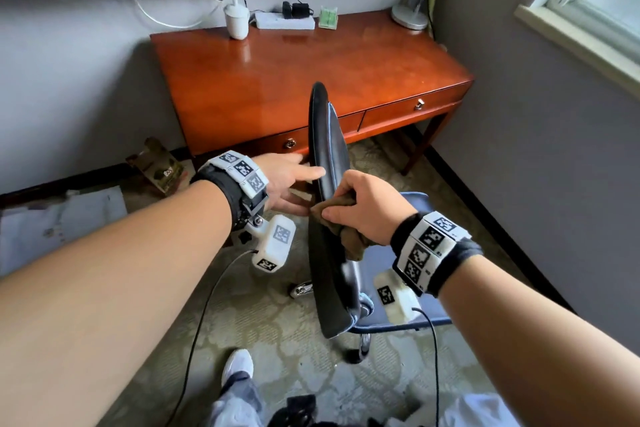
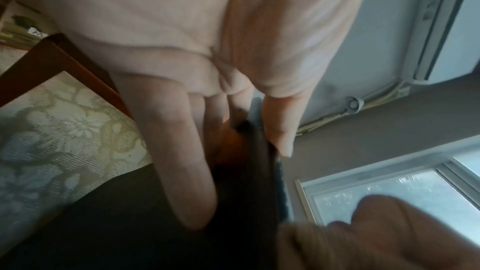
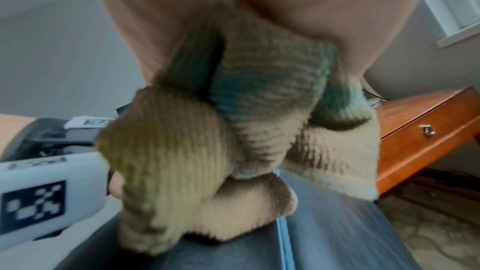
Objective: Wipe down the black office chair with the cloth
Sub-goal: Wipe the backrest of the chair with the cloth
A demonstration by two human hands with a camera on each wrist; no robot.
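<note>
The black office chair's backrest (image 1: 327, 135) is seen edge-on from above, in front of the desk. My left hand (image 1: 294, 184) holds it from the left, thumb on the top edge and straight fingers on the back face. In the left wrist view the backrest (image 2: 246, 192) sits between that thumb and the fingers (image 2: 182, 161). My right hand (image 1: 363, 206) grips a bunched brown cloth (image 1: 346, 218) and presses it onto the top edge, just below the left hand. The right wrist view shows the ribbed cloth (image 3: 233, 130) lying on the black leather (image 3: 324, 233).
A red-brown desk (image 1: 294, 80) stands behind the chair with a white cup (image 1: 237, 19), a power strip (image 1: 285, 21) and a lamp base (image 1: 410, 15). The chair seat (image 1: 415, 319) extends right. A carton (image 1: 159, 166) and papers (image 1: 62, 218) lie on the floor at left. A wall is close on the right.
</note>
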